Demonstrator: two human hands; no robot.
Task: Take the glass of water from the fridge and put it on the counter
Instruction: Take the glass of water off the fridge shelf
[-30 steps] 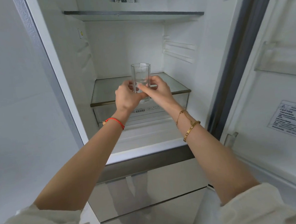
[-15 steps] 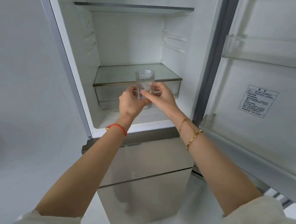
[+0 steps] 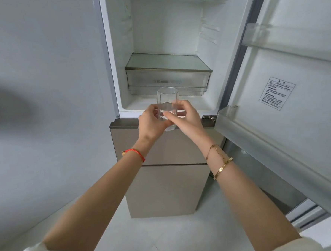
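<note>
Glass [image 3: 167,98] — clear, faceted, upright — clasped by both hands' fingers [image 3: 176,107].

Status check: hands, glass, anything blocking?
Left hand and right hand both gripping the glass of water, upright. Glass out in front of the open fridge. Fridge door open at right; counter not in view.

A home kitchen: a tall beige-fronted fridge [image 3: 170,183] stands open against a plain white wall [image 3: 42,94] to its left

Left hand [image 3: 151,124] and right hand [image 3: 187,120] raised together, fingers curled.
</note>
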